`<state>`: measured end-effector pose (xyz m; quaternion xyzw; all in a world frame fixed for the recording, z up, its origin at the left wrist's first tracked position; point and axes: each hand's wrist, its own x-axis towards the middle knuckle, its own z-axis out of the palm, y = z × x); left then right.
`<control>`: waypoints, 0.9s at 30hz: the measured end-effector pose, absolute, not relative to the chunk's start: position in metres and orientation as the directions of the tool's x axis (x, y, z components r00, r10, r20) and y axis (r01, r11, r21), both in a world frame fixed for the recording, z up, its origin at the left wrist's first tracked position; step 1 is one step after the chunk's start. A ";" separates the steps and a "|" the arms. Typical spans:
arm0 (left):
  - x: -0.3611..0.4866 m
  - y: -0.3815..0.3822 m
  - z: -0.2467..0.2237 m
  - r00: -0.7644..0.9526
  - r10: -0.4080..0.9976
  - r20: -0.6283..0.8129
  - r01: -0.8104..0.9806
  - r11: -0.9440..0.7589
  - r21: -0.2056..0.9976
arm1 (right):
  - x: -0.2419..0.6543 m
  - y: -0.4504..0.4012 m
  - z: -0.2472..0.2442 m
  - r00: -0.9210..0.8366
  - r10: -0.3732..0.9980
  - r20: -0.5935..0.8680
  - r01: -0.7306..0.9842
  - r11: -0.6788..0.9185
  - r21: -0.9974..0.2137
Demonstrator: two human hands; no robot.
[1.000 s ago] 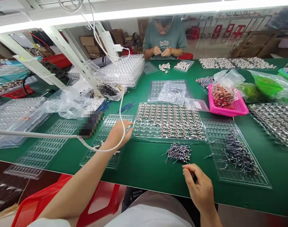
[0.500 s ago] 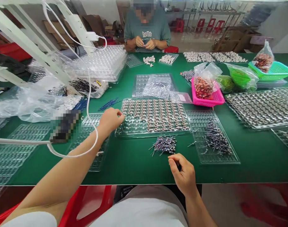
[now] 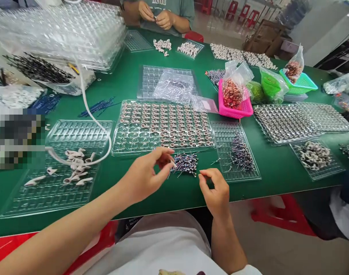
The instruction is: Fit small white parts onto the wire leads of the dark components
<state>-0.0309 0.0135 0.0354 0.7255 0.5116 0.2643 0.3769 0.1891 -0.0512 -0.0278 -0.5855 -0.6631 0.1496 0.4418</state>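
My left hand (image 3: 147,173) is closed in a pinch on a small white part (image 3: 172,163), just left of a pile of thin wired pieces (image 3: 186,163). To the right of that pile my right hand (image 3: 216,189) has thumb and fingertips together; whatever they hold is too small to make out. Behind both hands lies a clear tray (image 3: 134,139) with rows of pinkish-white parts, its front left cells without them. Another clear tray (image 3: 60,194) at the left bears loose white parts (image 3: 77,164). At the right, a tray (image 3: 224,152) holds more wired pieces.
A white cable (image 3: 84,95) hangs over the left tray. Behind stand a pink basket (image 3: 236,112), bags, and stacked clear trays (image 3: 77,30). Filled trays (image 3: 289,122) lie at the right. A person's hands (image 3: 155,16) work across the table.
My left hand has come from the filled tray's left edge to the wired pile and now shows a white part. The view has shifted, uncovering the white parts at the left.
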 end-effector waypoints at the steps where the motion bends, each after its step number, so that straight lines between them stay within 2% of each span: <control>1: -0.024 0.014 0.032 0.354 0.935 0.007 0.476 -0.186 0.860 | 0.188 -0.048 -0.028 0.034 0.914 0.404 0.664 0.281 -0.693; 5: -0.006 0.026 0.007 0.408 0.913 -0.019 0.282 -0.106 0.954 | 0.175 -0.037 -0.032 -0.140 0.908 0.396 0.771 0.351 -0.532; 8: -0.004 0.031 -0.010 0.433 0.893 -0.121 0.163 0.054 0.985 | 0.167 -0.031 -0.037 -0.187 0.900 0.393 0.829 0.359 -0.429; 10: -0.006 0.032 -0.017 0.435 0.884 -0.169 0.086 0.146 0.986 | 0.166 -0.030 -0.039 -0.195 0.895 0.402 0.839 0.364 -0.404; 17: -0.009 0.036 -0.011 0.400 0.889 -0.224 -0.035 0.259 0.965 | 0.169 -0.034 -0.035 -0.190 0.892 0.410 0.835 0.367 -0.410; 21: -0.011 0.037 -0.006 0.406 0.877 -0.259 -0.023 0.293 0.956 | 0.172 -0.043 -0.033 -0.207 0.896 0.393 0.780 0.394 -0.486; 27: -0.017 0.033 0.000 0.507 0.807 -0.304 -0.003 0.354 0.935 | 0.175 -0.053 -0.035 -0.182 0.891 0.415 0.700 0.414 -0.582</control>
